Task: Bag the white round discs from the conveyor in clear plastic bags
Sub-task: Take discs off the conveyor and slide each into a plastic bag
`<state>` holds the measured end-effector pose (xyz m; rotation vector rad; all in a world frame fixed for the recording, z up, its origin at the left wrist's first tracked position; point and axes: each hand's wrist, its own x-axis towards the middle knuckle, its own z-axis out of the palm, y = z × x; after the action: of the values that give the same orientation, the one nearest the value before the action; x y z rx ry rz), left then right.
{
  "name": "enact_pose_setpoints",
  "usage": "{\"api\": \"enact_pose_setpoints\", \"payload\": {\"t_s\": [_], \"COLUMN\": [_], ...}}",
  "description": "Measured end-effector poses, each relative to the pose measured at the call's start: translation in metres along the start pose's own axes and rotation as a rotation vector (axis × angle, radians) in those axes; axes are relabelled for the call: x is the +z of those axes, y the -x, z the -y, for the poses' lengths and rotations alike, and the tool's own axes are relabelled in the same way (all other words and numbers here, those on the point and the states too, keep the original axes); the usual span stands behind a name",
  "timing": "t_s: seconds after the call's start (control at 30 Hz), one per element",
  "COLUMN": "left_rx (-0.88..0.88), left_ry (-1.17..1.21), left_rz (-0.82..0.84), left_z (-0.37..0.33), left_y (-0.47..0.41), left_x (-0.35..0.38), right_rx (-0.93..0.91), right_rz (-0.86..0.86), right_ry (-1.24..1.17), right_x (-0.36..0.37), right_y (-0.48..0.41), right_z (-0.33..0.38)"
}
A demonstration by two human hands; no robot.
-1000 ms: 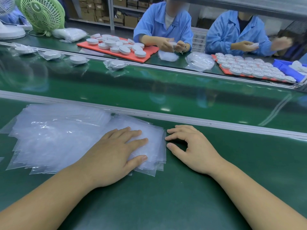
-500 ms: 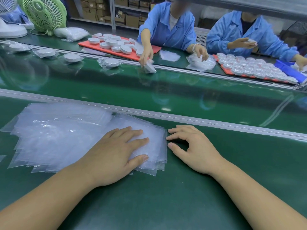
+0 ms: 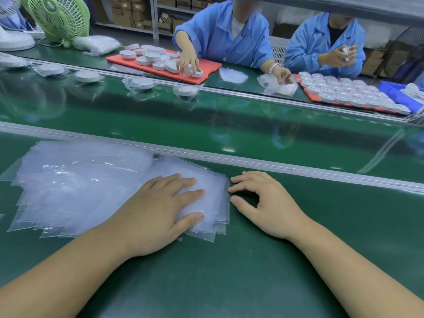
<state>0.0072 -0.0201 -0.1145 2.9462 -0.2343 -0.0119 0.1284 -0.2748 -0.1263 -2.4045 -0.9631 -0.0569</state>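
A fanned stack of clear plastic bags (image 3: 75,191) lies on the green bench in front of me. My left hand (image 3: 158,210) rests flat on the stack's right end, fingers straight. My right hand (image 3: 266,203) sits on the bench just right of the stack, its fingertips touching the bags' right edge and holding nothing. On the conveyor belt (image 3: 252,125) beyond the metal rail lie several bagged white round discs, among them one bagged disc (image 3: 186,90) near the far rail and another bagged disc (image 3: 142,83) left of it.
Two people in blue coats work across the belt. Loose discs sit on a red tray (image 3: 160,72) and on a second red tray (image 3: 344,97) at the right. A green fan (image 3: 57,17) stands far left, a blue bin (image 3: 397,95) far right.
My hands have stayed put. The bagged discs have drifted left on the belt. The person opposite set a new bagged disc on the belt, then reached back to the red tray.
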Motion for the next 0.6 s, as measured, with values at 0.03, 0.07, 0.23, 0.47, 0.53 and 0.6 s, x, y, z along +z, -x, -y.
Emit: {"api": "enact_pose_setpoints", "payload": {"t_s": [0.03, 0.07, 0.23, 0.47, 0.53, 0.6], "left_rx": [0.0, 0.0, -0.001, -0.003, -0.002, -0.003], "left_ry": [0.0, -0.001, 0.006, 0.006, 0.015, 0.011], "left_rz": [0.0, -0.001, 0.0, 0.008, 0.006, 0.009], "left_z": [0.0, 0.0, -0.0003, -0.0016, -0.0018, -0.0017], "left_y": [-0.0001, -0.0003, -0.0002, 0.001, 0.0003, 0.0], "left_x": [0.0001, 0.0002, 0.0001, -0.0012, -0.0014, -0.0012], "right_rx": [-0.001, -0.002, -0.006, -0.014, -0.012, -0.011], "right_rz": [0.0, -0.001, -0.002, -0.012, -0.01, -0.007], "right_ry": [0.0, -0.001, -0.001, 0.0, 0.001, 0.001], "right_x": [0.0, 0.0, 0.0003, 0.0004, 0.0001, 0.0002], "right_y": [-0.0001, -0.0001, 0.0006, 0.0002, 0.0009, 0.0007], "right_z": [0.0, -0.0002, -0.0007, -0.0006, -0.0008, -0.0006]}}
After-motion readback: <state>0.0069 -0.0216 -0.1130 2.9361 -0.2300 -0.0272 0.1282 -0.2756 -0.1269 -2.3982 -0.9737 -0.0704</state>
